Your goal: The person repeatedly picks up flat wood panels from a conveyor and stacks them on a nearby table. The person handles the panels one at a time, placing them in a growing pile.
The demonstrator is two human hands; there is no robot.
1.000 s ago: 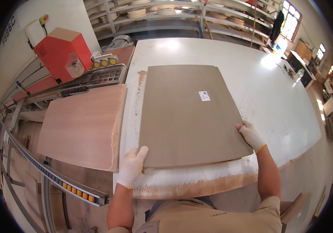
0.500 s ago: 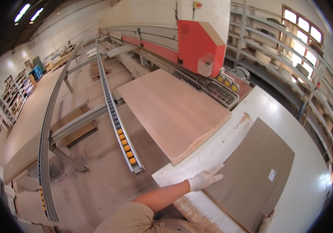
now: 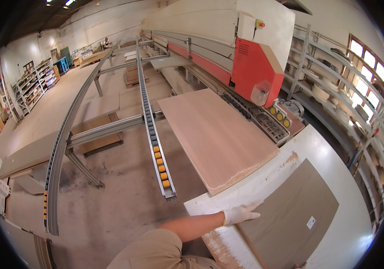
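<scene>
Left hand (image 3: 239,214) flat, fingers together, on one grey panel (image 3: 290,215); right hand unseen

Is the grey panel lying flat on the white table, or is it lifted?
Flat. The grey panel lies on the white table; the gloved left hand rests at its corner.

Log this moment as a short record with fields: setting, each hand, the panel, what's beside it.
Setting: woodworking shop, seen from a head camera
Left hand: white glove, resting flat on the near left corner of the grey-brown panel
Right hand: almost wholly out of view at the lower edge
Grey-brown panel: lies flat on the white table, small white sticker on top
Beside it: pinkish board stack, red and cream machine, roller rail
</scene>
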